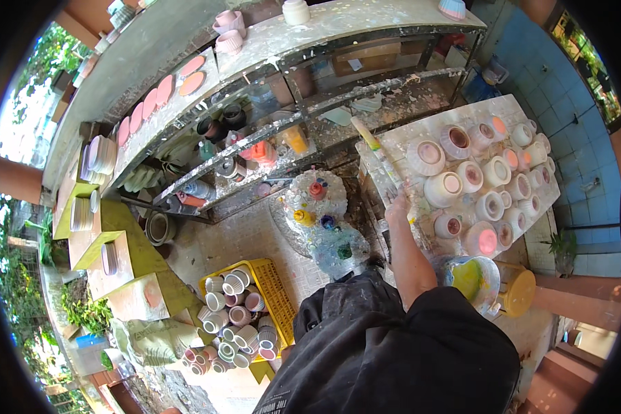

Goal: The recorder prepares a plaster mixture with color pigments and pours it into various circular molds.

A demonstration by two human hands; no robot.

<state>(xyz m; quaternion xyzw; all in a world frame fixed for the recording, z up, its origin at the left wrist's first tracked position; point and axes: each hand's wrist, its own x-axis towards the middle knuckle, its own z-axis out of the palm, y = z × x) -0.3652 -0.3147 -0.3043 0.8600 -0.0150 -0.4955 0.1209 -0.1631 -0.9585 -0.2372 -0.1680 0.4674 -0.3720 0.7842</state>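
My right arm reaches forward to the left edge of the worktable [490, 107]. There my right hand [397, 205] is closed at the near end of a long paint-smeared stick [374, 141], white and yellow-green, which points away past the table's far left corner. The fingers are small and partly hidden. Ribbed and round pots [443, 189], white and pale pink, several with pink or reddish insides, stand on the table to the right of this hand. Nearer me is a bucket of yellow-green paint [468, 277]. My left hand does not show.
Left of the table, a paint-crusted stand [315, 181] bears small red, yellow and blue paint containers. A yellow crate [276, 297] of ribbed pots sits on the floor at the left. Shelving [310, 103] with jars runs along the back. A yellow stool [517, 290] stands beside the bucket.
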